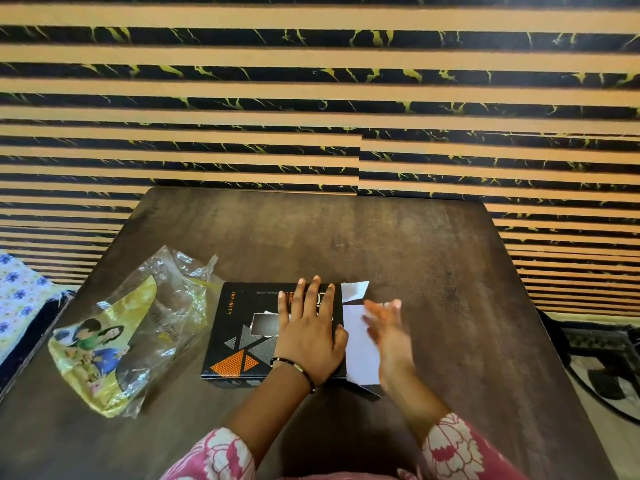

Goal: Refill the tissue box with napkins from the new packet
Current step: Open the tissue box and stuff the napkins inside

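Tissue box (242,336): a flat, rectangular black cardboard box lying on the table, a little left of centre and close to the person. Its lid carries orange and grey dotted triangles and the word "INFINITY" in orange along the left edge. A rectangular slot is cut in the top; a sliver of white paper shows at the slot's upper edge. How full the box is cannot be seen.

Box end flaps (360,344): at the right end of the box, white cardboard flaps stand open; a smaller one (355,291) sticks up at the far corner.

Packet (135,332): a crumpled clear plastic bag, glossy and wrinkled, with a yellow printed panel showing people. It lies on the table just left of the box, its torn mouth pointing away from the person. It looks slack; no napkins are clearly visible inside.

Left hand (310,332): flat on top of the box, fingers straight and spread, palm pressing on the lid. A thin dark bracelet circles the wrist.

Right hand (384,323): blurred, held open with fingers extended at the white end flap; whether it touches the flap cannot be told.

Sleeves (457,448): pink fabric with a white floral print.

Table (398,254): dark brown wood-grain top, matte, with rounded far corners.

Wall (311,98): horizontal bands of tan alternating with black marble-effect veined in yellow.

Cloth (20,299): at far left, white fabric with blue flowers.
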Tool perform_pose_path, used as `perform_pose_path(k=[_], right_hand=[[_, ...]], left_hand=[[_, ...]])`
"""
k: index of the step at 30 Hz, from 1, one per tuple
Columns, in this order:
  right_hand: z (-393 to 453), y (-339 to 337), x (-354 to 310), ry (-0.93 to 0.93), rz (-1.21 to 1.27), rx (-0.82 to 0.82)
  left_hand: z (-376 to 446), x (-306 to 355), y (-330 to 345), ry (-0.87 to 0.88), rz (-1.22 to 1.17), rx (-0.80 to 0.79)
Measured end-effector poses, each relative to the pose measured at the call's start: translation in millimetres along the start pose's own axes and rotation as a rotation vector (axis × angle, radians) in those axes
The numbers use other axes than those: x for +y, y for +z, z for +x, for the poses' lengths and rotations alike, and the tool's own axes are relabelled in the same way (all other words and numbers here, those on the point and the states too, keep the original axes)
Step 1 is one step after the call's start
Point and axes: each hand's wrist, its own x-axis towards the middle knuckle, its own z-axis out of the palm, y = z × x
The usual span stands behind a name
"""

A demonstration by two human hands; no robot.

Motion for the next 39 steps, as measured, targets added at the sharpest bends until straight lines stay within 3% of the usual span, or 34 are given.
perform_pose_path(k=[1,3,6,10,14,18,23,26,28,32,39], right_hand=[[-1,0,-7,-0.149,-0.080,0.152],[2,6,-18,-0.299,-0.247,0.152],[15,14,-26,-0.219,-0.388,0.011],[13,3,-28,-0.174,-0.430,0.060],[-10,7,-8,-0.091,-0.353,-0.121],[-18,8,5,-0.115,-0.310,-0.174],[-44,-34,1,-0.113,-0.454,-0.399],[-54,-53,7,0.029,-0.749,-0.539],[-46,-54,16,-0.063,-0.995,-0.398],[-38,-37,16,-0.215,-1.106,-0.033],[-44,-29,21,-0.309,-1.180,-0.021]], left_hand=[[0,1,0,0.001,-0.007,0.007],[0,-1,0,0.013,-0.009,0.002],[0,-1,0,0.011,-0.015,0.013],[2,1,-1,0.003,0.001,0.031],[16,3,-12,0.077,0.136,-0.100],[24,3,-10,0.088,0.089,-0.116],[21,0,-4,0.085,0.030,-0.075],[22,-1,-3,0.077,0.021,-0.063],[21,-2,-2,0.075,0.023,-0.068],[20,-3,-3,0.098,0.033,-0.061],[19,-3,-7,0.132,0.045,-0.069]])
